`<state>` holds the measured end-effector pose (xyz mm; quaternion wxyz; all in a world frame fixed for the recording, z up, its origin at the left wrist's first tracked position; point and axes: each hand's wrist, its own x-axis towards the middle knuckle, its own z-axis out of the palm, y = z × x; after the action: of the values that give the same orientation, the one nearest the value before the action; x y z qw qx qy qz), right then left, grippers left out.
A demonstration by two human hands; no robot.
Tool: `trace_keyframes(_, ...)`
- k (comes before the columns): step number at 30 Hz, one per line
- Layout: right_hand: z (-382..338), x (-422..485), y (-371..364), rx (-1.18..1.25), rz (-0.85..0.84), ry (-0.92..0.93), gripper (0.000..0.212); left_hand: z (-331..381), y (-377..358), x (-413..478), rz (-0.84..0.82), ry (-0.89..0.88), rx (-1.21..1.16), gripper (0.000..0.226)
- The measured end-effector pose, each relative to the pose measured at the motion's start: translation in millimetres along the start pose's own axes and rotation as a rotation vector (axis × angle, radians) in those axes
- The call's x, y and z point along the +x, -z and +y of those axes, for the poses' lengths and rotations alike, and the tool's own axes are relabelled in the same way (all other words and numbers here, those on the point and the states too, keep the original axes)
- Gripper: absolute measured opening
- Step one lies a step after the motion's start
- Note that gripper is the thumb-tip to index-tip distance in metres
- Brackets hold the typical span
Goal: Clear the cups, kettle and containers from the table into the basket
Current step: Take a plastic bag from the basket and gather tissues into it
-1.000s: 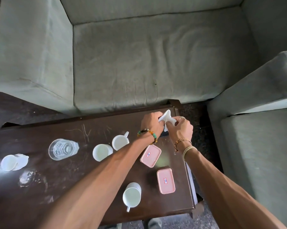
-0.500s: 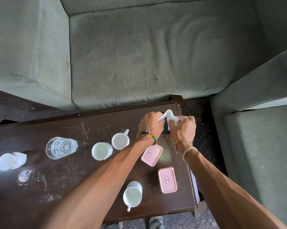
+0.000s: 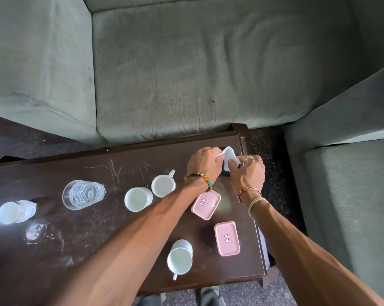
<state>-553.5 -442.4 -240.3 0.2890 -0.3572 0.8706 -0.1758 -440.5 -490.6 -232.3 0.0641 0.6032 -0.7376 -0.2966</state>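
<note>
Both of my hands meet at the far right end of the dark wooden table. My left hand and right hand grip a white kettle with a dark base; the hands hide most of it. Two pink lidded containers lie just below my wrists. White cups stand at the middle and the near edge. No basket is in view.
A clear drinking glass and a small white cup sit towards the table's left end. A grey-green sofa runs along the far side, and a second sofa stands close on the right.
My hands stay on the kettle in the same spot. The right hand's fingers have closed further over its white top. The cups and containers have not moved.
</note>
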Motion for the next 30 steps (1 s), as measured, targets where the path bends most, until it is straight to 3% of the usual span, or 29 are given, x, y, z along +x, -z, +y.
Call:
trace_keyframes(13,-4,0,1,-0.019,0.012,0.035,0.018,-5,1,2,0.023,-0.046,0.111,0.021)
trace_keyframes(30,3,4,-7,-0.151,0.017,0.091,0.020,-10,-5,4,0.040,-0.050,0.056,0.016)
